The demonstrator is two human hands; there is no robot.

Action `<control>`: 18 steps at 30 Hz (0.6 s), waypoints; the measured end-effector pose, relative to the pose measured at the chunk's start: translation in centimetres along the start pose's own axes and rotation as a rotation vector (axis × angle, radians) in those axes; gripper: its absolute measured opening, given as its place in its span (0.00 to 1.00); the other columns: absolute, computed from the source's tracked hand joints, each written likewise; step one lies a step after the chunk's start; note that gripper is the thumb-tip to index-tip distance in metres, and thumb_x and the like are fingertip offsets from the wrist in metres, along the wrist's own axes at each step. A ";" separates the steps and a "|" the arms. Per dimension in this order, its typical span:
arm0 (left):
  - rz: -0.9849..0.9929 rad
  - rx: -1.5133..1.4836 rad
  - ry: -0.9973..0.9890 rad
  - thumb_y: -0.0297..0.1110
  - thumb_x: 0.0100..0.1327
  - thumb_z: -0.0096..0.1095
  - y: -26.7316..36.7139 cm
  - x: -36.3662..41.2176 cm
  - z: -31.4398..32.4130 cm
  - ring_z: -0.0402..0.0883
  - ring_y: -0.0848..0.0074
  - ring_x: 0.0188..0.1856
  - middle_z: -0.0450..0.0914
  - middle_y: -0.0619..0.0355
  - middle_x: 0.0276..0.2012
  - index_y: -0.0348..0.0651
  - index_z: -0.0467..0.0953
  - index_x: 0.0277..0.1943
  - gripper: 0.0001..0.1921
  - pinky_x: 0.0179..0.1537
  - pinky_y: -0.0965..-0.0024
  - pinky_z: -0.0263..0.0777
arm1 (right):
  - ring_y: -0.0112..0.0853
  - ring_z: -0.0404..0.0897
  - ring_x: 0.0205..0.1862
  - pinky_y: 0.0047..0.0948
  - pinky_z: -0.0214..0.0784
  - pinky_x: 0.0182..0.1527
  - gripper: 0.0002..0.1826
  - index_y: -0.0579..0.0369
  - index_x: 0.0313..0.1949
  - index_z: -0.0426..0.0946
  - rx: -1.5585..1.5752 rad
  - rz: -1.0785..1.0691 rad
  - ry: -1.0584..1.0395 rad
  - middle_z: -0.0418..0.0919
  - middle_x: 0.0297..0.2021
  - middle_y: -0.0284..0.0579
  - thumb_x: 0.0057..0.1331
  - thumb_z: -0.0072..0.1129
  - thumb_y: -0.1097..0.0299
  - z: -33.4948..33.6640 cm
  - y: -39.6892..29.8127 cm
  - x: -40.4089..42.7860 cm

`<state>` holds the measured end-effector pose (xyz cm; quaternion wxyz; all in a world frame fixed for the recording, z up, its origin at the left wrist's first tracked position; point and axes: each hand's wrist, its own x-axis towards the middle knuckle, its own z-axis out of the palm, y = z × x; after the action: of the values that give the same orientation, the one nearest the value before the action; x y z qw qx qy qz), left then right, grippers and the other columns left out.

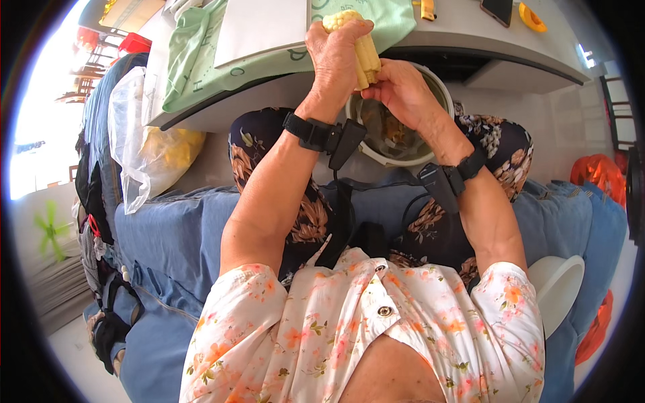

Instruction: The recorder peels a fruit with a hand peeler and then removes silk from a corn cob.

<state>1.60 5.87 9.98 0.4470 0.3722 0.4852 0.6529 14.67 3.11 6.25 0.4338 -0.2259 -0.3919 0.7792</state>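
Note:
My left hand [335, 58] is wrapped around a pale yellow corn cob [367, 60], held tilted over the table's front edge. Some kernels show at its top, between my thumb and fingers. At the cob's lower end, the fingertips of my right hand [403, 93] pinch it; the exact contact is partly hidden. Below my right hand stands a round white bin [385, 160] with a plastic liner and some scraps inside. Behind the cob, a white board [264, 30] lies on a green printed cloth [232, 75].
On the table [468, 40] lie a yellow-handled tool [428, 9], a dark phone [496, 10] and an orange pumpkin piece [532, 18]. A clear plastic bag [128, 146] hangs at the left table corner. A white basin [557, 297] rests on the denim-covered seat [176, 226].

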 end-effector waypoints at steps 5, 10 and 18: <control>0.018 -0.082 -0.071 0.23 0.47 0.69 0.9 -1.1 0.8 0.75 0.73 0.27 0.75 0.54 0.27 0.28 0.72 0.34 0.13 0.30 0.71 0.72 | 0.37 0.81 0.37 0.28 0.74 0.42 0.15 0.73 0.42 0.74 0.030 0.041 -0.005 0.78 0.40 0.52 0.62 0.44 0.72 -0.1 0.0 -0.2; -0.008 -0.008 -0.084 0.23 0.47 0.68 0.8 -1.2 0.8 0.76 0.74 0.27 0.75 0.53 0.27 0.27 0.73 0.33 0.12 0.30 0.71 0.72 | 0.39 0.80 0.39 0.31 0.75 0.45 0.15 0.75 0.42 0.73 0.024 0.055 0.014 0.78 0.41 0.54 0.59 0.43 0.76 0.1 0.0 -0.3; -0.047 0.025 -0.064 0.24 0.47 0.68 1.1 -0.7 0.4 0.76 0.73 0.26 0.76 0.52 0.27 0.26 0.74 0.32 0.12 0.29 0.71 0.72 | 0.41 0.80 0.41 0.33 0.75 0.47 0.17 0.77 0.44 0.71 0.075 0.086 0.012 0.77 0.41 0.55 0.57 0.42 0.79 0.3 -0.2 -0.4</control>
<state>1.96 5.20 11.14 0.4730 0.3870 0.4874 0.6236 14.73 2.74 6.58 0.4105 -0.2309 -0.3498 0.8098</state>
